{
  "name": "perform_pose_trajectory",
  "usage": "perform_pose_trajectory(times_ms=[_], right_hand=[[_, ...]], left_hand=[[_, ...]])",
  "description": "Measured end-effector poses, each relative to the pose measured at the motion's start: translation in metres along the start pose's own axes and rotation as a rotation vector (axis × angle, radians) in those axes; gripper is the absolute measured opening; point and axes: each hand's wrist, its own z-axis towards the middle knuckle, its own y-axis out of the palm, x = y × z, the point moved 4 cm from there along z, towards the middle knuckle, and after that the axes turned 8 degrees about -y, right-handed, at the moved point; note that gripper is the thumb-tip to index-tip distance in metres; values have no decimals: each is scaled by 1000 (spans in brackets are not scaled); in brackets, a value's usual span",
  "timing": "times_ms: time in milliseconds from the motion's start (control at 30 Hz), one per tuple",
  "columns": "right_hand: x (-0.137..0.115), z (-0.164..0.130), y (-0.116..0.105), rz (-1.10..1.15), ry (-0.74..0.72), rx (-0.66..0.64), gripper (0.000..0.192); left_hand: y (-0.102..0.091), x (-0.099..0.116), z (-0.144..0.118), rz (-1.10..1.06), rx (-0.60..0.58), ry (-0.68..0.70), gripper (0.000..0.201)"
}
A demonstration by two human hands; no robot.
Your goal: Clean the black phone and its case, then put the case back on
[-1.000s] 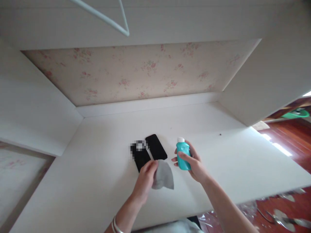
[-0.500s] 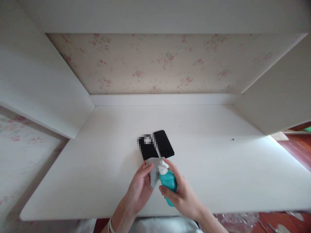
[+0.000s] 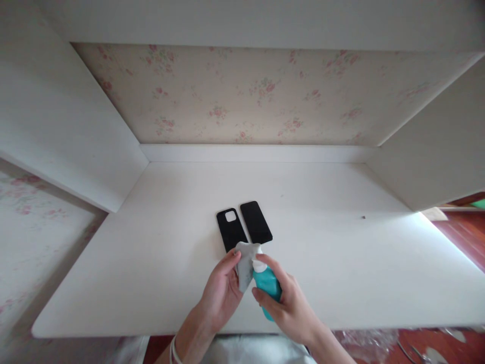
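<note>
Left hand (image 3: 222, 296) pinching a grey cloth (image 3: 245, 263) between thumb and fingers, held just above the near edge of the white desk (image 3: 341, 263). Right hand (image 3: 290, 308) wrapped around a teal bottle (image 3: 268, 287), white cap touching the cloth. Just beyond, lying flat side by side: black phone case (image 3: 231, 230) and black phone (image 3: 256, 228).

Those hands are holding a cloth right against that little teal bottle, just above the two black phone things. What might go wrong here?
The teal bottle, gripped by the right hand, points its white nozzle into the grey cloth pinched by the left hand. Liquid could miss or soak through and drip onto the phone and phone case lying just beyond on the white desk.
</note>
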Motion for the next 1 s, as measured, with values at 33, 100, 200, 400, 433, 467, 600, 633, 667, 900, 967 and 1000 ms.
perform_pose_trajectory(times_ms=[33,100,200,400,433,467,600,633,667,900,967,1000], right_hand=[[-1,0,0,-23,-15,-5,50],[-3,0,0,-50,-32,4,51],[-4,-1,1,-74,-36,14,50],[-7,0,0,-220,-120,22,52],[-7,0,0,-248,-139,17,50],[-8,0,0,-268,-155,16,50],[-10,-1,-1,-312,-168,25,50],[-10,-1,0,-318,-167,21,49],[-10,-1,0,-321,-165,21,48],[-8,-1,0,-311,-167,40,51],[-7,-1,-1,-312,-167,52,54],[-7,-1,0,-317,-163,40,53]], left_hand=[[1,0,-1,-18,0,-5,18],[2,0,-2,-41,0,-10,18],[3,1,-3,-55,8,-14,18],[5,2,-3,-46,9,-1,17],[5,3,-3,-44,9,1,18],[6,3,-4,-42,9,-2,18],[5,3,-6,-40,20,2,17],[5,3,-6,-40,19,3,18],[4,3,-6,-42,17,4,18],[1,2,-5,-45,29,11,16],[1,3,-6,-38,24,14,15],[1,3,-5,-36,17,12,16]])
